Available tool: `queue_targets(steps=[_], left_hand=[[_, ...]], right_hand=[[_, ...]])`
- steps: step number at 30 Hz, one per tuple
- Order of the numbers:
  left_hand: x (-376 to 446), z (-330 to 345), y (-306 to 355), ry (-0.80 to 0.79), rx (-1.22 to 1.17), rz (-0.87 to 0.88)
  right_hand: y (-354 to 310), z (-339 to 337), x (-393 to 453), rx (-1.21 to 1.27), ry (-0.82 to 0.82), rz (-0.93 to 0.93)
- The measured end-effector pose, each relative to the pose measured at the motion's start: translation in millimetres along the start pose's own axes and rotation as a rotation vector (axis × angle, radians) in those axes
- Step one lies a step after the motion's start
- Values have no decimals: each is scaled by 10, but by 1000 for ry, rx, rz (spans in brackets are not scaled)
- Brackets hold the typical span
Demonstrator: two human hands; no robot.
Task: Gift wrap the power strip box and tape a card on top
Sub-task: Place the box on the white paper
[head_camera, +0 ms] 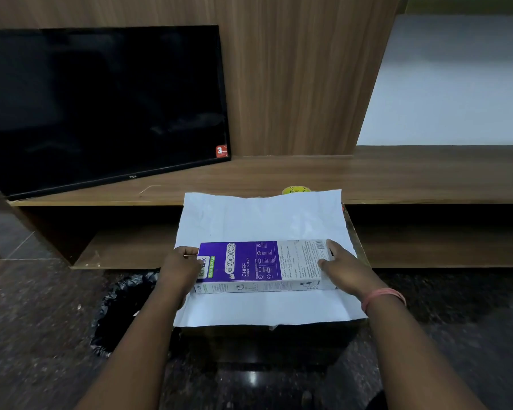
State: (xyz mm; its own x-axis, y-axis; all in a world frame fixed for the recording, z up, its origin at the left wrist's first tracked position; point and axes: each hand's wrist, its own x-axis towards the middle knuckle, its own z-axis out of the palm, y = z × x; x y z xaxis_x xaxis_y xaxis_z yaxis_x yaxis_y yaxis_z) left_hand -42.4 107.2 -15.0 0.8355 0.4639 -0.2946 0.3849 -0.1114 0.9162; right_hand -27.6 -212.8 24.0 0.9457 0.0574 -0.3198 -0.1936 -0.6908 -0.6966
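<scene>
The purple and white power strip box [261, 264] lies flat across the middle of a white sheet of wrapping paper [261, 217]. The sheet is spread over a dark low stand [267, 335]. My left hand [179, 266] grips the box's left end, fingers curled round it. At the right end my right hand [342, 266] holds the box, thumb on its top face and fingers round its far edge. A yellow tape roll [296, 190] peeks out behind the paper's far edge. No card is visible.
A black TV [101, 105] leans on a wooden shelf unit [397, 173] behind the stand. A black plastic bag [125, 303] lies on the dark stone floor to the left. A lower wooden shelf [444, 247] runs behind the paper.
</scene>
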Motion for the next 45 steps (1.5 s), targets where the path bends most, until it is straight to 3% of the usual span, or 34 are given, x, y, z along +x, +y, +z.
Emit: queue_targets(steps=[13,33,39,42,45], left_hand=[[-54,51,24,-32,289,154],[-28,-29,18,-70,134,120],[40,-76,111,-80,92,31],[22,-46,239,-87,217,171],[-34,70,330,-211,488,383]], right_hand=[[-46,-26,-63,56,22,-9],[76,-19,59,250,14,39],[-1,-97,55,148,-4,69],[-111,-167,161,72,150,41],[-319,-132,476,-20,290,-47]])
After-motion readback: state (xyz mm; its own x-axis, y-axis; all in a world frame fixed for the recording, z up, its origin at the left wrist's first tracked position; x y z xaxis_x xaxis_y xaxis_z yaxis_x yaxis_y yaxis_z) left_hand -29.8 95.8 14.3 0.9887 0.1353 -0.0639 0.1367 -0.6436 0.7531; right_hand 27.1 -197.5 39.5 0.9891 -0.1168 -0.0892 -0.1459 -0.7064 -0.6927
